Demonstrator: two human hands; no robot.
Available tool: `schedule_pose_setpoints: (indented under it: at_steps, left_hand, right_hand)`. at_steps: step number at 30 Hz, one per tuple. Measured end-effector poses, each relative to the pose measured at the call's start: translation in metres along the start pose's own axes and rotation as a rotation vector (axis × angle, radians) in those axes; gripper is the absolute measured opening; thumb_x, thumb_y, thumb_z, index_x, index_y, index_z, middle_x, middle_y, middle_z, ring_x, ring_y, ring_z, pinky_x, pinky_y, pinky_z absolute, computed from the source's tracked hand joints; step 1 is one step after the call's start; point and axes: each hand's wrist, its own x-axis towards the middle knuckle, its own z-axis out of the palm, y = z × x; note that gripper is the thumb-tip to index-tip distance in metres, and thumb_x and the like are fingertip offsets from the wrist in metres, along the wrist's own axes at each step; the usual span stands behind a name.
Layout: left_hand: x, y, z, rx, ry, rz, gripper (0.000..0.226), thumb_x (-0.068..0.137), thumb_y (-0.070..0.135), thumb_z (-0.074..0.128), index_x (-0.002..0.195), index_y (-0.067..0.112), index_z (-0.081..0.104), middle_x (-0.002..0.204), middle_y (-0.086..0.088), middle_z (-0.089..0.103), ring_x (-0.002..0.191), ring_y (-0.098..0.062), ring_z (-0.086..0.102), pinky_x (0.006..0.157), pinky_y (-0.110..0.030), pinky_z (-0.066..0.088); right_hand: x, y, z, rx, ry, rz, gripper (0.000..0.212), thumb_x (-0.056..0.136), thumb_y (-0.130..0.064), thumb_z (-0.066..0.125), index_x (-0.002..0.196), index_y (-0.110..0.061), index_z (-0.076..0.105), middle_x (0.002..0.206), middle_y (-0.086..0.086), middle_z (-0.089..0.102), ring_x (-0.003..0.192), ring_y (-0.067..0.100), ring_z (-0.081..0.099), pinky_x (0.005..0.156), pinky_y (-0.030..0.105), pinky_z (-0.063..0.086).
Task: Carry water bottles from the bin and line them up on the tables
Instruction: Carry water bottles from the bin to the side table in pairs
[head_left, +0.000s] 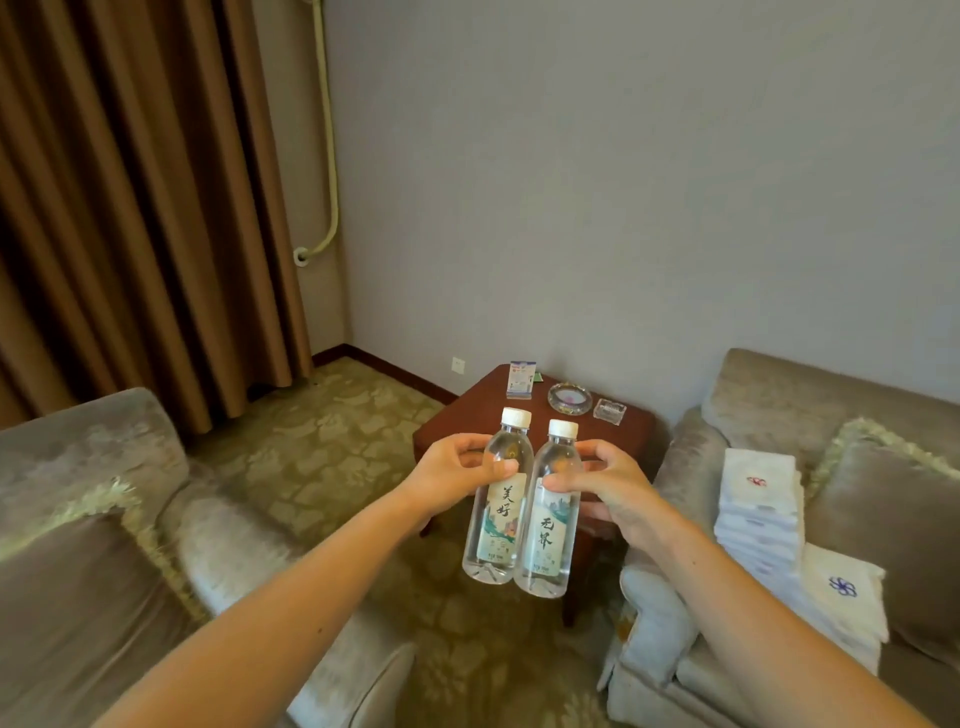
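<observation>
Left hand: the left hand (451, 475) is out in front, thumb and fingers closed around the shoulder of the left bottle (497, 499), pinching it just above the label.
Right hand: the right hand (610, 486) mirrors it, clamped on the right bottle (548, 512) at the same height, thumb across the front.
Left bottle: clear, full of water, white cap on top, pale label with green artwork and dark brush characters; it hangs nearly upright, leaning a little to the right at the top.
Right bottle: same make, white cap, matching label (different characters on this one); it sits slightly lower in the picture.
Bottles together: side by side, bodies touching or very nearly, both held up in the air, off any surface, in front of the side table.
Side table: a dark red-brown wooden side table (467, 415) stands in the corner beyond the hands, between two seats.
On the table: a small upright card stand (521, 380), a round glass ashtray (570, 398) and a small clear tray (609, 411), all grouped at the far edge.
Left seat: a grey-beige armchair (93, 452) with a fringed cushion.
Right seat: a matching sofa (779, 395) carrying a stack of white folded towels (759, 514) with embroidered motifs.
Backdrop: brown curtain (130, 208) at left, plain wall, patterned green-gold carpet (322, 441) below.
</observation>
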Motion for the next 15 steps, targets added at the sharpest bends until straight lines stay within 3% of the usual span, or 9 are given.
schedule_pose_setpoints:
  at_steps: [9, 15]
  left_hand:
    - [0.164, 0.007, -0.014, 0.036, -0.122, -0.021, 0.053, 0.081, 0.033, 0.077, 0.129, 0.019, 0.060, 0.113, 0.004, 0.073, 0.106, -0.013, 0.069, 0.096, -0.041, 0.054]
    - [0.276, 0.000, -0.019, 0.081, -0.106, -0.036, 0.034, 0.082, 0.034, 0.077, 0.115, 0.030, 0.067, 0.109, 0.008, 0.074, 0.105, -0.008, 0.068, 0.094, -0.034, 0.055]
  right_hand:
    - [0.149, -0.019, -0.032, 0.042, 0.032, 0.038, 0.053, 0.068, -0.002, 0.087, 0.113, -0.017, 0.063, 0.112, 0.014, 0.069, 0.100, 0.024, 0.070, 0.076, 0.035, 0.059]
    - [0.266, -0.027, -0.054, 0.021, 0.000, 0.037, 0.053, 0.066, -0.004, 0.088, 0.110, -0.020, 0.063, 0.116, 0.015, 0.067, 0.103, 0.024, 0.069, 0.077, 0.036, 0.060]
